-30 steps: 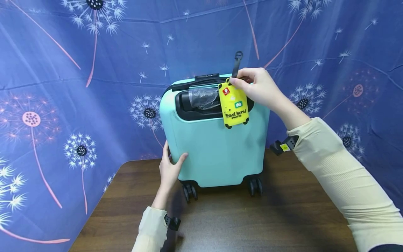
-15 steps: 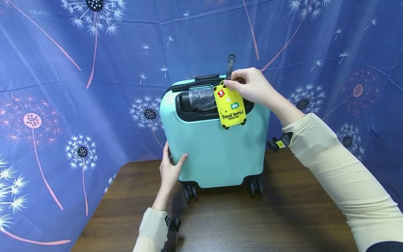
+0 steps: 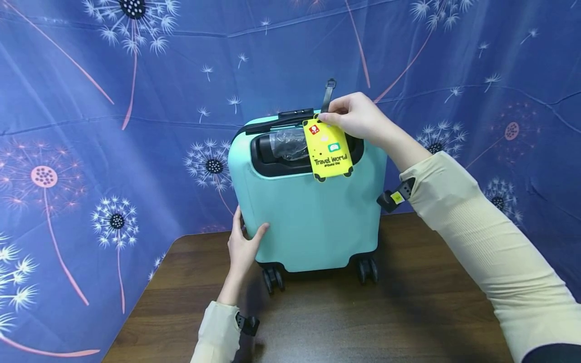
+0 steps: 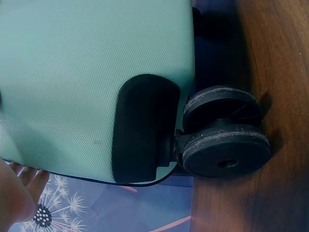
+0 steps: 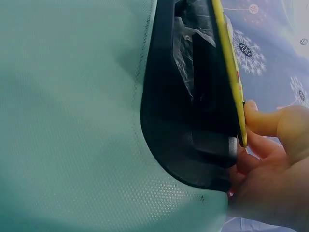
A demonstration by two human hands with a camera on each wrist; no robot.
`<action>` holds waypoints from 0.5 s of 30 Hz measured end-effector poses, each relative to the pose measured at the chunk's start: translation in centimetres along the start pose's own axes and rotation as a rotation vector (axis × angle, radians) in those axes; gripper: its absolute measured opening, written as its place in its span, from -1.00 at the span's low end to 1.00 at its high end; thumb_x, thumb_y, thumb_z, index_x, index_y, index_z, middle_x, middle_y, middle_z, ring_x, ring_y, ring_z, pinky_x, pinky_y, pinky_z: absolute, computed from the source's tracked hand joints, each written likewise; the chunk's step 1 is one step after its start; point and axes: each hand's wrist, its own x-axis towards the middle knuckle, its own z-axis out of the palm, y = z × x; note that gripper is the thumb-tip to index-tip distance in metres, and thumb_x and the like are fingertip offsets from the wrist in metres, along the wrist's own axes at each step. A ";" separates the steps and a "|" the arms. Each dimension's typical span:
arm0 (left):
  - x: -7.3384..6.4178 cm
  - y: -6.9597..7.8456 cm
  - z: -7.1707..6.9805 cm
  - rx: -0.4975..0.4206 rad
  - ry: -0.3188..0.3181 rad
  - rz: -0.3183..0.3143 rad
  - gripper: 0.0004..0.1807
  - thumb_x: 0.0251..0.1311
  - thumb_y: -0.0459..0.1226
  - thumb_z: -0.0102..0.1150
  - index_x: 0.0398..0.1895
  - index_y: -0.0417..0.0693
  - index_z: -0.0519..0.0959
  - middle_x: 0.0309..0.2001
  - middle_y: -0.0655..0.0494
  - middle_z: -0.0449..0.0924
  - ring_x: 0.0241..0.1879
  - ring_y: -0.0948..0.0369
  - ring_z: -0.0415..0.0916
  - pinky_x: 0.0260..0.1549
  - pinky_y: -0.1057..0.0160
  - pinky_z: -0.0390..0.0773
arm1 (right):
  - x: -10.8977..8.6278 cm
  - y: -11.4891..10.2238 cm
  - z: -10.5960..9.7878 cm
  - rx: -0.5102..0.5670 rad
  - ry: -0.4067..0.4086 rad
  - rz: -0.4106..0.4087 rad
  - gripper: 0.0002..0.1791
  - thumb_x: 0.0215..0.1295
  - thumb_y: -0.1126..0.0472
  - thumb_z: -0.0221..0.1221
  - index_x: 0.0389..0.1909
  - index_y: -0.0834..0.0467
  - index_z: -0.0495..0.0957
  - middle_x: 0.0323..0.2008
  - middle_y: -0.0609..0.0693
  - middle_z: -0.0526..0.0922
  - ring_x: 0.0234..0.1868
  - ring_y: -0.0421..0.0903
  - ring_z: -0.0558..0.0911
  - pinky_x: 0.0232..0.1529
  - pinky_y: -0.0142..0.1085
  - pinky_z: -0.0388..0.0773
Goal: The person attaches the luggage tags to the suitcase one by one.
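Head view has the right hand point(image 3: 356, 116) pinching the upper end of a yellow luggage tag point(image 3: 329, 148) between thumb and fingers. The tag hangs below and to the left of that hand, in front of the dark recess point(image 3: 265, 166) near the top of an upright turquoise suitcase point(image 3: 313, 217), partly covering a plastic-wrapped handle point(image 3: 289, 143). Its long axis runs close to vertical, tilted so that the top leans left and the wheeled end points down and slightly right; the printed face, lettered "Travel World", is turned toward the head camera. From the tag's top a dark strap point(image 3: 328, 96) rises past the fingertips, leaning a little right, with a buckle point(image 3: 331, 83) at its upper end. Right wrist view catches the tag nearly edge-on, thumb against the printed side. Low on the suitcase's left edge, the left hand point(image 3: 242, 247) lies with its thumb extended on the front panel and its fingers along the side. The suitcase's long axis is vertical, its black wheels point(image 4: 227, 151) resting on a brown wooden table point(image 3: 431, 282) before a blue dandelion-print curtain point(image 3: 159, 166).
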 end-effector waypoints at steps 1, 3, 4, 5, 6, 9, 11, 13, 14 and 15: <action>0.0 0.0 0.0 -0.002 0.001 0.002 -0.08 0.04 0.08 0.30 0.44 0.35 0.01 0.31 0.08 0.32 0.24 0.10 0.36 0.07 -0.02 0.48 | 0.1 -0.1 0.0 0.008 -0.006 0.016 -0.68 0.33 0.01 0.10 -0.22 0.22 0.57 -0.38 0.04 0.53 -0.38 -0.10 0.49 -0.42 -0.37 0.38; 0.1 0.0 0.0 -0.004 0.005 0.004 -0.08 0.04 0.08 0.30 0.44 0.36 0.02 0.31 0.08 0.32 0.23 0.10 0.36 0.07 -0.01 0.48 | 0.2 -0.3 -0.1 0.024 -0.022 0.052 -0.66 0.32 0.00 0.11 -0.18 0.21 0.57 -0.36 0.03 0.54 -0.38 -0.12 0.50 -0.40 -0.37 0.39; 0.1 0.0 0.0 -0.003 0.007 0.006 -0.08 0.04 0.08 0.30 0.43 0.36 0.02 0.31 0.08 0.32 0.23 0.10 0.37 0.06 -0.01 0.48 | 0.4 -0.4 -0.1 0.030 -0.030 0.067 -0.66 0.32 -0.01 0.11 -0.17 0.21 0.57 -0.35 0.03 0.53 -0.39 -0.14 0.50 -0.39 -0.37 0.39; 0.1 -0.1 0.0 -0.003 0.009 0.008 -0.08 0.04 0.08 0.30 0.43 0.36 0.02 0.31 0.08 0.33 0.23 0.10 0.37 0.06 -0.01 0.49 | 0.5 -0.5 -0.2 0.035 -0.036 0.078 -0.66 0.31 -0.01 0.12 -0.17 0.21 0.56 -0.34 0.02 0.54 -0.39 -0.15 0.51 -0.38 -0.38 0.40; 0.1 -0.1 0.0 -0.002 0.011 0.009 -0.09 0.04 0.08 0.30 0.43 0.37 0.03 0.31 0.08 0.33 0.22 0.10 0.38 0.05 -0.02 0.49 | 0.6 -0.5 -0.2 0.039 -0.042 0.086 -0.66 0.30 -0.01 0.13 -0.16 0.21 0.55 -0.33 0.02 0.55 -0.38 -0.16 0.51 -0.35 -0.38 0.40; 0.1 -0.2 0.0 -0.003 0.018 0.015 -0.09 0.03 0.08 0.31 0.43 0.38 0.03 0.30 0.09 0.34 0.20 0.09 0.40 0.03 -0.02 0.50 | 1.0 -0.6 -0.2 0.029 -0.053 0.094 -0.66 0.28 -0.01 0.15 -0.16 0.21 0.53 -0.26 0.03 0.58 -0.33 -0.17 0.52 -0.29 -0.37 0.40; 0.1 -0.2 0.1 -0.002 0.020 0.018 -0.09 0.03 0.08 0.31 0.42 0.39 0.04 0.29 0.10 0.35 0.19 0.09 0.41 0.02 -0.02 0.51 | 1.2 -0.6 -0.2 0.017 -0.052 0.094 -0.65 0.27 -0.01 0.16 -0.13 0.20 0.52 -0.20 0.05 0.59 -0.29 -0.16 0.52 -0.25 -0.37 0.41; 0.0 -0.3 0.1 0.002 0.020 0.023 -0.09 0.03 0.08 0.31 0.42 0.40 0.04 0.29 0.11 0.35 0.19 0.10 0.41 0.01 -0.02 0.51 | 1.3 -0.6 -0.1 0.008 -0.050 0.095 -0.63 0.27 -0.01 0.17 -0.09 0.20 0.52 -0.15 0.06 0.57 -0.25 -0.14 0.50 -0.22 -0.36 0.40; 0.0 -0.3 0.1 0.005 0.022 0.023 -0.09 0.03 0.09 0.31 0.42 0.41 0.04 0.29 0.12 0.35 0.20 0.11 0.41 0.01 -0.01 0.51 | 1.4 -0.6 -0.1 0.006 -0.048 0.095 -0.62 0.26 -0.01 0.17 -0.08 0.20 0.52 -0.14 0.06 0.55 -0.23 -0.13 0.50 -0.22 -0.35 0.40; 0.0 -0.3 0.1 0.003 0.023 0.021 -0.10 0.02 0.09 0.31 0.42 0.42 0.04 0.29 0.13 0.35 0.20 0.12 0.40 0.02 -0.01 0.51 | 1.4 -0.6 -0.1 -0.001 -0.044 0.094 -0.62 0.26 -0.01 0.17 -0.07 0.19 0.52 -0.13 0.06 0.53 -0.22 -0.12 0.48 -0.22 -0.35 0.40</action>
